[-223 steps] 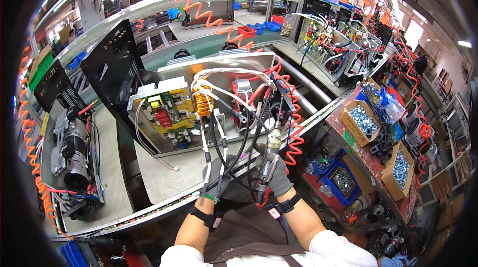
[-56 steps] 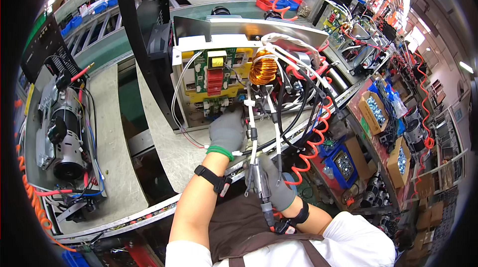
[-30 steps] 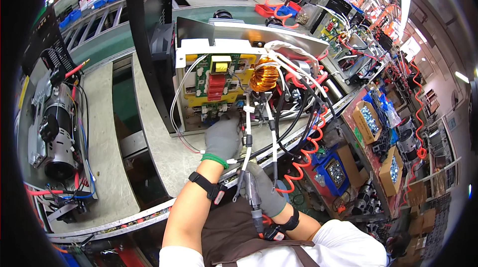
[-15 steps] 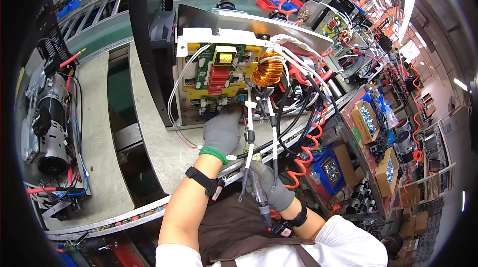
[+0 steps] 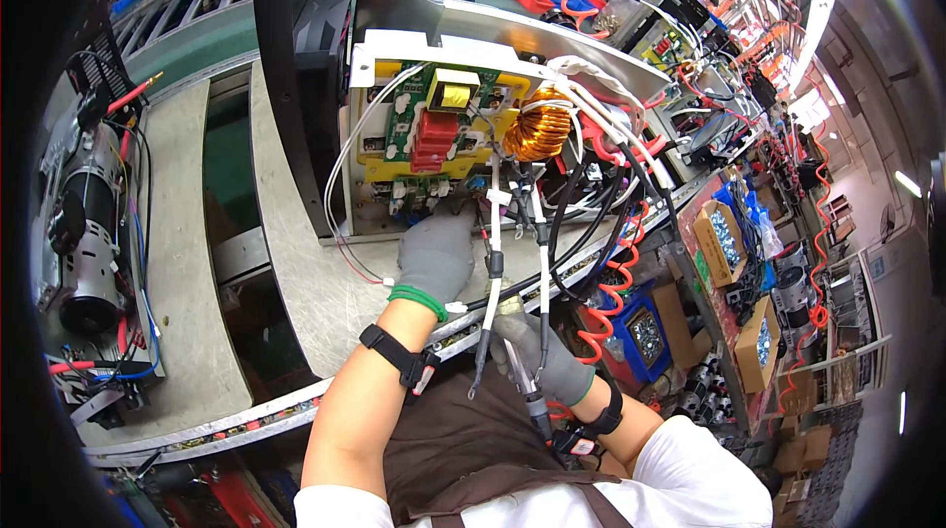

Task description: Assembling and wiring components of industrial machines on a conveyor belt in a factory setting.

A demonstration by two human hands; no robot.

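Observation:
My left hand (image 5: 437,254), in a grey glove with a green cuff, reaches to the lower edge of a circuit board (image 5: 402,134) on a yellow mount. Its fingers are bunched together there, and whatever they pinch is hidden. The board carries red blocks and a yellow-topped transformer (image 5: 455,95), with a copper-wound coil (image 5: 538,129) at its right. My right hand (image 5: 552,359), gloved in grey, is closed round a slim silver-and-black air screwdriver (image 5: 530,398) below the bench edge. White cables (image 5: 496,267) with ring ends hang between my hands and partly cover the tool.
A metal cabinet frame (image 5: 296,85) stands left of the board. Another unit with silver motors (image 5: 99,242) sits at far left. A red coiled hose (image 5: 619,282) hangs on the right. Beyond it are a blue bin (image 5: 645,336) and boxes of small metal parts (image 5: 757,346).
The view has shifted a little. My left hand stays at the board's lower edge, while my right hand and the air screwdriver have moved slightly down and to the right in the picture.

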